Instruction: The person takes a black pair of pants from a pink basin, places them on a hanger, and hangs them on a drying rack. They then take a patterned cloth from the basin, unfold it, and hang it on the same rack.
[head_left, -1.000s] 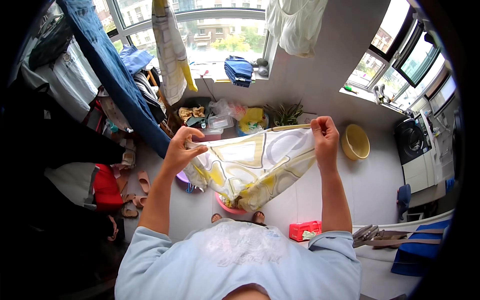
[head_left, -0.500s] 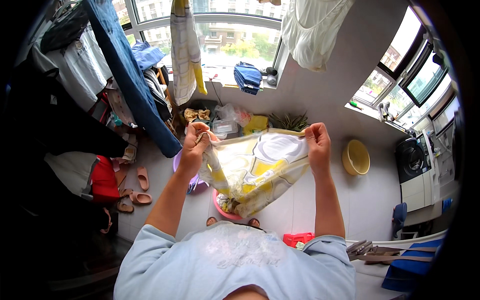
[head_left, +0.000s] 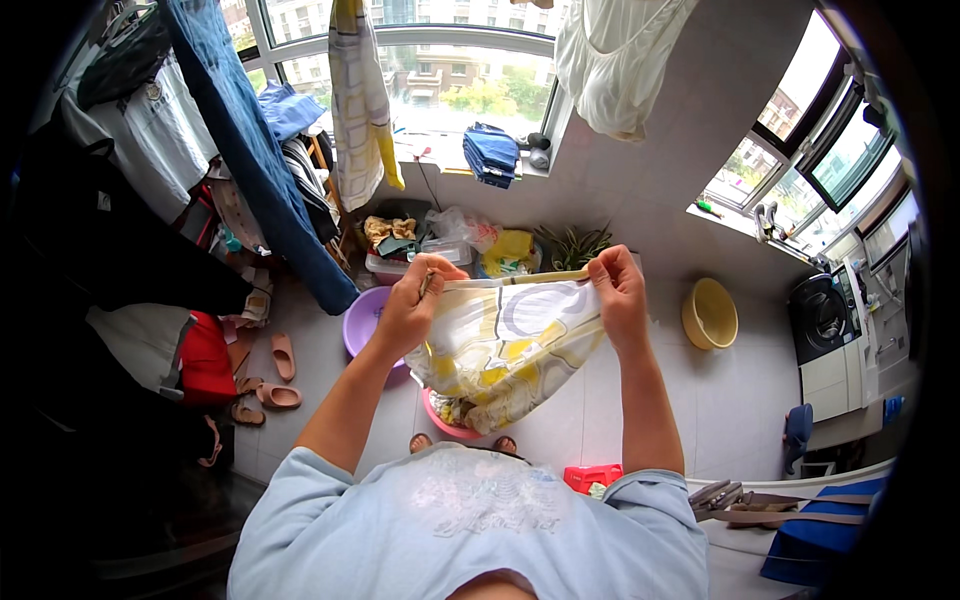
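Stretched between my two hands is a white, yellow and grey patterned cloth (head_left: 515, 330), its top edge pulled nearly straight. My left hand (head_left: 413, 305) is closed on one corner of that edge. At the other end, my right hand (head_left: 622, 293) pinches the edge between thumb and fingers. The cloth's lower part hangs in bunched folds over a pink basin (head_left: 440, 425) near my feet, and more crumpled fabric shows inside it. Behind my left forearm stands a purple basin (head_left: 360, 325), partly hidden.
A yellow basin (head_left: 711, 315) stands on the floor at right. Jeans (head_left: 255, 165), a similar patterned cloth (head_left: 357, 110) and a white garment (head_left: 625, 65) hang overhead. Pink slippers (head_left: 280, 395) lie at left. A red container (head_left: 590, 478) is near my right side. A potted plant (head_left: 577, 245) stands by the wall.
My left hand has moved right, closer to my right hand, and my right hand has shifted slightly left. The cloth's top edge is straighter, and more of the purple basin shows.
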